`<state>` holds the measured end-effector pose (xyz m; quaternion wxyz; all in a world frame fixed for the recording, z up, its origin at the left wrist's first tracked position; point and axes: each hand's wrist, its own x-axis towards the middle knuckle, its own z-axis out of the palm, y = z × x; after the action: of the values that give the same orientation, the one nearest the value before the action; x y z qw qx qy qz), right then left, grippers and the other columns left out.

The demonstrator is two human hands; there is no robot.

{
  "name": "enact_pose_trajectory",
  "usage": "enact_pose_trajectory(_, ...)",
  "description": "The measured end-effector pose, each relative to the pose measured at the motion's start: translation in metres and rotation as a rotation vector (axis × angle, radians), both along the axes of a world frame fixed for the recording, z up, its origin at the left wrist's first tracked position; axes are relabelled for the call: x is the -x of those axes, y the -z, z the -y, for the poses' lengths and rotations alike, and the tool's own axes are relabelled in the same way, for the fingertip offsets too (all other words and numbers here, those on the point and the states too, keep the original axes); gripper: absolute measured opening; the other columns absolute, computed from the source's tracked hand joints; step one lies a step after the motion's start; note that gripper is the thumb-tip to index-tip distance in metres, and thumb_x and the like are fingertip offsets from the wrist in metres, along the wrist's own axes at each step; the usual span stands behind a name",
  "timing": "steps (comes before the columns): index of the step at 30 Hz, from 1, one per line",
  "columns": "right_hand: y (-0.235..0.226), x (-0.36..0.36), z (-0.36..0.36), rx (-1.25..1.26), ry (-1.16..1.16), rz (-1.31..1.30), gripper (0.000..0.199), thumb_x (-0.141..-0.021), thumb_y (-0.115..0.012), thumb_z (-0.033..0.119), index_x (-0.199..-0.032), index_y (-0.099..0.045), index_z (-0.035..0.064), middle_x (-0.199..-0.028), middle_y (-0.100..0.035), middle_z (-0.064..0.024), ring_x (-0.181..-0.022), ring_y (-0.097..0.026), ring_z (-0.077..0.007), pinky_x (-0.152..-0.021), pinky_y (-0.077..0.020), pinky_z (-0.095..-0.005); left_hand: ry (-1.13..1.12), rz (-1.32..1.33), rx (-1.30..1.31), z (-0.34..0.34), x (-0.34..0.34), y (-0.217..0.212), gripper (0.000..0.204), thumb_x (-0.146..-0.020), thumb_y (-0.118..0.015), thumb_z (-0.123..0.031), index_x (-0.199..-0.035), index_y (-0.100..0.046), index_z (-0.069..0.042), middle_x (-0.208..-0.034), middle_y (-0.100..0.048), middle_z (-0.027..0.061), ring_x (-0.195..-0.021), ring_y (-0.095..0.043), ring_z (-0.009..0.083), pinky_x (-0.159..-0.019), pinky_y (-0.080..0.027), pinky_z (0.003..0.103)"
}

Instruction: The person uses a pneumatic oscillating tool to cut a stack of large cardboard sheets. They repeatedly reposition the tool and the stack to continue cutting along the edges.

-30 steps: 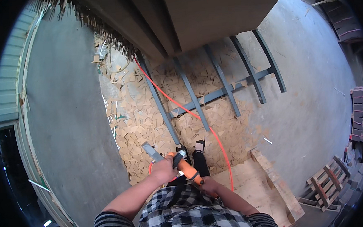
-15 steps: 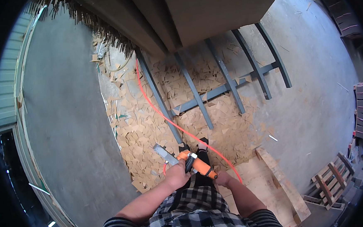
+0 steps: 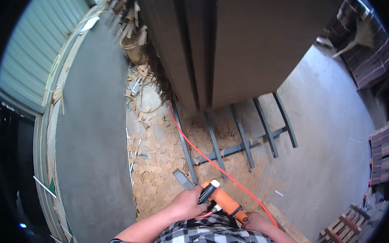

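Observation:
An orange air tool [image 3: 227, 203] with a flat grey metal head [image 3: 182, 179] lies across the front of my body, head to the left. My left hand [image 3: 188, 204] is closed round its black grip [image 3: 207, 193]. At the tool's tail end, my right hand [image 3: 257, 222] is closed on it, its fingers partly hidden. A short red piece of hose [image 3: 204, 215] shows under the left hand. A long red air hose [image 3: 215, 165] runs over the floor from the stack to beside my right hand.
Ahead rises a tall brown stack [image 3: 256, 42] with grooved sides, above a grey metal frame [image 3: 221, 153] of several bars. Cardboard scraps [image 3: 158, 181] litter the floor. A bucket [image 3: 134, 51] stands far left; a wooden pallet [image 3: 345, 226] and bundled stacks [image 3: 383, 150] are at right.
The view has tipped upward, so the stack, frame and tool sit lower in the picture and more of the stack shows. Both hands keep their hold on the air tool.

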<state>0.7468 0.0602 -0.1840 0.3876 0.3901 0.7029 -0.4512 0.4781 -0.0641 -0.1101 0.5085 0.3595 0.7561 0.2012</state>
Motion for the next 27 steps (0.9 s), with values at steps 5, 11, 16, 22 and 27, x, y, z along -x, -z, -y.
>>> enact_pose_trajectory(5,-0.107,0.007,-0.022,-0.093,0.003,-0.019,0.037,-0.068,-0.067,0.025,-0.095,-0.062,0.0009,-0.088,-0.065,-0.0192,-0.083,-0.063,-0.0330,-0.072,-0.0487,-0.0379,-0.048,0.198,-0.300,-0.001,0.014,-0.080,0.041,-0.072,-0.068,-0.025,-0.099,-0.053,0.003,-0.079,-0.059,0.0163,-0.073,-0.059,0.0279,-0.068,-0.046,0.036)
enact_pose_trajectory(11,-0.103,-0.035,-0.067,-0.288,0.080,-0.080,0.033,-0.067,-0.075,0.022,-0.088,-0.063,0.0004,-0.071,-0.063,-0.0078,-0.067,-0.061,-0.0165,-0.064,-0.0490,-0.0316,-0.021,0.133,-0.546,-0.028,0.008,-0.101,0.044,-0.071,-0.059,-0.018,-0.109,-0.050,0.003,-0.079,-0.061,0.0194,-0.076,-0.062,0.0327,-0.071,-0.048,0.038)
enact_pose_trajectory(16,-0.127,-0.007,-0.112,-0.433,0.229,-0.365,0.026,-0.066,-0.071,0.020,-0.081,-0.061,0.0008,-0.067,-0.062,-0.0093,-0.064,-0.059,-0.0178,-0.061,-0.0479,-0.0335,0.137,-0.050,-0.507,-0.095,-0.002,-0.142,0.041,-0.074,-0.061,-0.023,-0.106,-0.052,0.001,-0.076,-0.061,0.0172,-0.073,-0.061,0.0325,-0.067,-0.048,0.038)
enact_pose_trajectory(22,-0.143,0.021,-0.203,-0.497,0.273,-0.668,0.019,-0.065,-0.066,0.016,-0.074,-0.059,0.0012,-0.062,-0.060,-0.0110,-0.059,-0.057,-0.0194,-0.057,-0.0466,-0.0359,0.288,-0.310,-0.576,-0.206,-0.012,-0.196,0.034,-0.075,-0.056,-0.019,-0.100,-0.047,0.001,-0.068,-0.058,0.0172,-0.068,-0.061,0.0320,-0.061,-0.047,0.040)
enact_pose_trajectory(27,-0.169,0.043,-0.275,-0.544,0.271,-0.866,0.018,-0.065,-0.063,0.015,-0.075,-0.058,0.0006,-0.066,-0.061,-0.0116,-0.061,-0.057,-0.0198,-0.057,-0.0464,-0.0367,0.386,-0.491,-0.737,-0.285,-0.015,-0.258,0.030,-0.074,-0.056,-0.015,-0.096,-0.045,0.002,-0.071,-0.056,0.0190,-0.068,-0.058,0.0377,-0.061,-0.047,0.044)
